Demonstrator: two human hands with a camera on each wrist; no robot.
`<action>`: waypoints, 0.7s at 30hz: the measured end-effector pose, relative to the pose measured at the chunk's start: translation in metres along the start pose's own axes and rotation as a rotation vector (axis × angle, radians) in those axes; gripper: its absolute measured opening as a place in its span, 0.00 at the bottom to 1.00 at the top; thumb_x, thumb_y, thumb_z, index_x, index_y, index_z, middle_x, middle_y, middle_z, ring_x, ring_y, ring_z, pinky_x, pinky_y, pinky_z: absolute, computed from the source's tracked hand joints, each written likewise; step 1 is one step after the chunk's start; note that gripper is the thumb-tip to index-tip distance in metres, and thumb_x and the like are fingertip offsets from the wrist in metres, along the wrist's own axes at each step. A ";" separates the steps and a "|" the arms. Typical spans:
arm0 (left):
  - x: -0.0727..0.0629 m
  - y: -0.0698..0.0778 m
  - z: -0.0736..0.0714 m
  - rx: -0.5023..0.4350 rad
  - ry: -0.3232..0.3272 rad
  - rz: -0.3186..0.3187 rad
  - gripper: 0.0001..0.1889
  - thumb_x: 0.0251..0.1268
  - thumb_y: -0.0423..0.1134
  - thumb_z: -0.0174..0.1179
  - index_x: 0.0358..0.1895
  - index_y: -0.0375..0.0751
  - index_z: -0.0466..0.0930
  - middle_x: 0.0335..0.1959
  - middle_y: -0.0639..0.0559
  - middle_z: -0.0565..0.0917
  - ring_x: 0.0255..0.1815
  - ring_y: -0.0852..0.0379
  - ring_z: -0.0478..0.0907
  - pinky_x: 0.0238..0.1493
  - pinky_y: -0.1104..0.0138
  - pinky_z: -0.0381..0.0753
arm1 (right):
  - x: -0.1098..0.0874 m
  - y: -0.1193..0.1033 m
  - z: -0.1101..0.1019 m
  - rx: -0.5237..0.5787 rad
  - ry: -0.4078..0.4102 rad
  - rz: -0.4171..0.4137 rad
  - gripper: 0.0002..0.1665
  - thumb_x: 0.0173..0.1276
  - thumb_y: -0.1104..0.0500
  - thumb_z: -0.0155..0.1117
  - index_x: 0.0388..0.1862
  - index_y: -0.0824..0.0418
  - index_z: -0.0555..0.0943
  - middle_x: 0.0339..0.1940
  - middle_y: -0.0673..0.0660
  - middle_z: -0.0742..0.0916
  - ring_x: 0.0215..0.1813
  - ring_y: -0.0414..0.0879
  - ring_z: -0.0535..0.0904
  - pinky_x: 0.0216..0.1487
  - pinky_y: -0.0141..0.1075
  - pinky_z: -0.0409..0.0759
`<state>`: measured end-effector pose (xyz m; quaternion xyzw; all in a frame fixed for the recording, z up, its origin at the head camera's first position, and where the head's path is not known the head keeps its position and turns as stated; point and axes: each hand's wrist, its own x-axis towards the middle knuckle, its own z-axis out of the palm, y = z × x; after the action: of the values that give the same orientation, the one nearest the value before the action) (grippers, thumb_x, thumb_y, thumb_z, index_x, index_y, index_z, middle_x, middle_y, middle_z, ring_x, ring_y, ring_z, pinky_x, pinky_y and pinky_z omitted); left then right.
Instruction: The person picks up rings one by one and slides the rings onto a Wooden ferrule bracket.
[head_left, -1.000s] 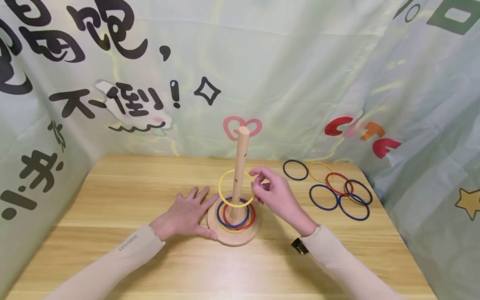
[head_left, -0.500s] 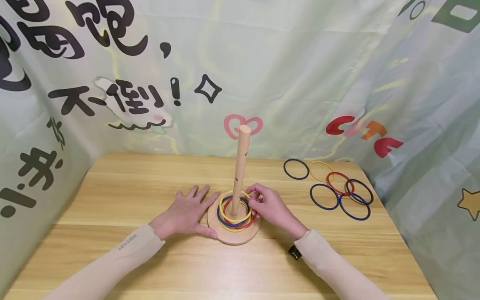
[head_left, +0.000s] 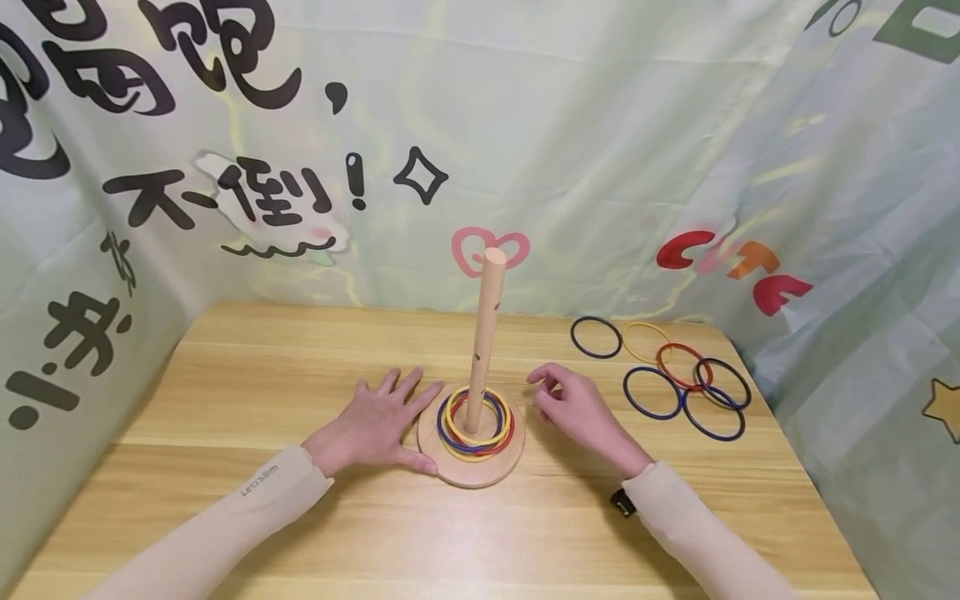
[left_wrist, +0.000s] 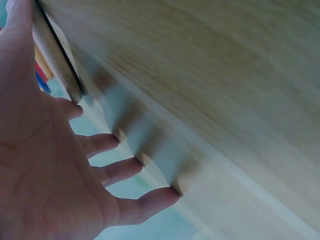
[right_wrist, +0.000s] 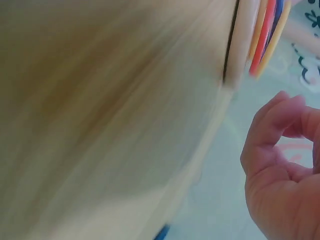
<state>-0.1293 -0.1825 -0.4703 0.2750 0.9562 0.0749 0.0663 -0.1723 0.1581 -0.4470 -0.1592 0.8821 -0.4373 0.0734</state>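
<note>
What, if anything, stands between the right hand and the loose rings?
Nothing visible does: in the head view, only tabletop shows between the right hand and the nearest loose blue ring.

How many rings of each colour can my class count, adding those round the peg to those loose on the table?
Blue rings: 5 (1 round the peg, 4 loose on the table)
Yellow rings: 3 (2 round the peg, 1 loose)
Red rings: 2 (1 round the peg, 1 loose)
Total: 10
</note>
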 end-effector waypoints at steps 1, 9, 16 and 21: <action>0.001 0.000 0.000 -0.001 -0.001 -0.001 0.68 0.52 0.88 0.61 0.90 0.48 0.55 0.86 0.29 0.57 0.80 0.18 0.59 0.59 0.17 0.65 | -0.002 0.004 -0.007 -0.036 0.020 -0.014 0.16 0.73 0.69 0.60 0.57 0.66 0.86 0.34 0.54 0.84 0.30 0.45 0.82 0.28 0.33 0.76; 0.001 0.003 -0.004 0.005 -0.004 0.000 0.68 0.51 0.88 0.62 0.90 0.49 0.56 0.86 0.29 0.57 0.80 0.18 0.59 0.59 0.18 0.66 | -0.027 0.038 -0.062 -0.218 0.141 -0.035 0.16 0.75 0.69 0.66 0.59 0.68 0.84 0.44 0.57 0.85 0.42 0.48 0.82 0.41 0.38 0.82; -0.001 0.003 -0.003 0.001 -0.010 -0.007 0.68 0.52 0.87 0.62 0.90 0.49 0.56 0.86 0.29 0.57 0.80 0.18 0.59 0.58 0.17 0.66 | -0.048 0.065 -0.091 -0.268 0.181 0.024 0.15 0.76 0.65 0.72 0.58 0.69 0.83 0.47 0.62 0.85 0.42 0.51 0.82 0.40 0.37 0.80; -0.001 0.002 -0.003 0.006 -0.007 -0.004 0.67 0.52 0.87 0.63 0.90 0.49 0.56 0.86 0.29 0.58 0.80 0.18 0.60 0.58 0.17 0.66 | -0.057 0.081 -0.102 -0.299 0.153 0.090 0.20 0.75 0.61 0.76 0.57 0.70 0.82 0.52 0.66 0.85 0.45 0.55 0.84 0.41 0.39 0.81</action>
<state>-0.1282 -0.1812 -0.4667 0.2736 0.9567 0.0711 0.0688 -0.1641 0.3001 -0.4498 -0.0948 0.9465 -0.3084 0.0012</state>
